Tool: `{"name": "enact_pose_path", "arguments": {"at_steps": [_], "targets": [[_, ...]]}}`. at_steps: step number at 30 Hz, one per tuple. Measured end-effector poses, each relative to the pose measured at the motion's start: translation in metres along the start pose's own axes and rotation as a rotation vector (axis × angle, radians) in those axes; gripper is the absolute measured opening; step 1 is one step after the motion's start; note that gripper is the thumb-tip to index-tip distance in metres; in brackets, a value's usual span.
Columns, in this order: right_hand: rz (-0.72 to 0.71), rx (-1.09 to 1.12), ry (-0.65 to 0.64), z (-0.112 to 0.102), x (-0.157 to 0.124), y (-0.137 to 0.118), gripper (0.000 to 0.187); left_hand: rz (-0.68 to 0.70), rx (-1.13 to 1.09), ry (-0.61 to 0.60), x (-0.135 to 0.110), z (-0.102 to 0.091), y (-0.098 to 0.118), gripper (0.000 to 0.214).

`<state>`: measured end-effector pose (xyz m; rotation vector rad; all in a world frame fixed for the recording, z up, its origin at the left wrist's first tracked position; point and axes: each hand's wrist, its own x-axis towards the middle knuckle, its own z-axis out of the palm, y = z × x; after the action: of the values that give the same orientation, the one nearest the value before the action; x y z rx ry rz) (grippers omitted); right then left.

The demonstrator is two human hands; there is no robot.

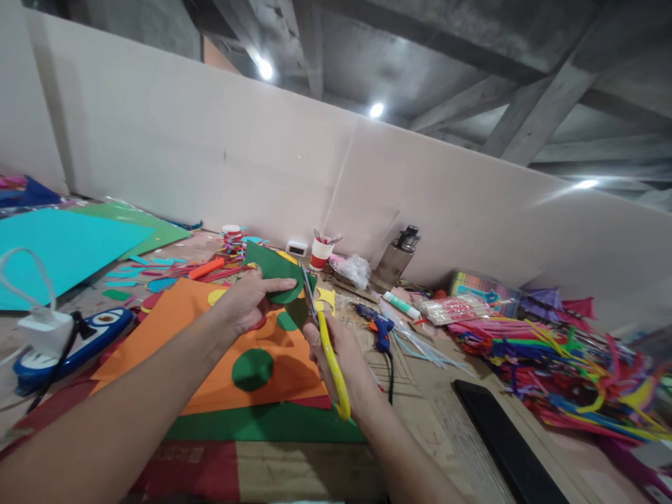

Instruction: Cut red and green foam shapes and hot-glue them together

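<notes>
My left hand pinches a piece of dark green paper between thumb and fingers, holding it up above the table. Yellow-handled scissors are gripped in my right hand, their blades against the right edge of that green paper. Below both hands lie sheets of orange paper, with a larger green paper circle and a smaller green circle on top. Dark green paper sticks out from under the orange sheets. My fingers partly hide the held paper.
Left are a blue power strip with a white charger and turquoise paper. Behind stand a cup of pens and a bottle. Right are a blue glue gun, a black phone and colourful pipe cleaners.
</notes>
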<state>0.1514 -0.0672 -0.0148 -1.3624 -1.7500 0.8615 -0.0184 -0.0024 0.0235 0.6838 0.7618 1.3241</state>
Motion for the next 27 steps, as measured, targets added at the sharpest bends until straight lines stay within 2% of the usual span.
{"name": "enact_pose_path", "arguments": {"at_steps": [6, 15, 27], "targets": [[-0.04, -0.089, -0.038, -0.004, 0.0, -0.007, 0.038, -0.033, 0.073, -0.08, 0.006, -0.01, 0.006, 0.024], [-0.069, -0.115, -0.02, -0.002, -0.002, -0.007, 0.035, -0.104, 0.128, -0.095, 0.007, -0.014, 0.014, 0.017], [-0.069, -0.098, -0.075, -0.004, 0.001, -0.008, 0.034, -0.146, 0.177, -0.115, 0.008, -0.021, 0.022, 0.02]]}}
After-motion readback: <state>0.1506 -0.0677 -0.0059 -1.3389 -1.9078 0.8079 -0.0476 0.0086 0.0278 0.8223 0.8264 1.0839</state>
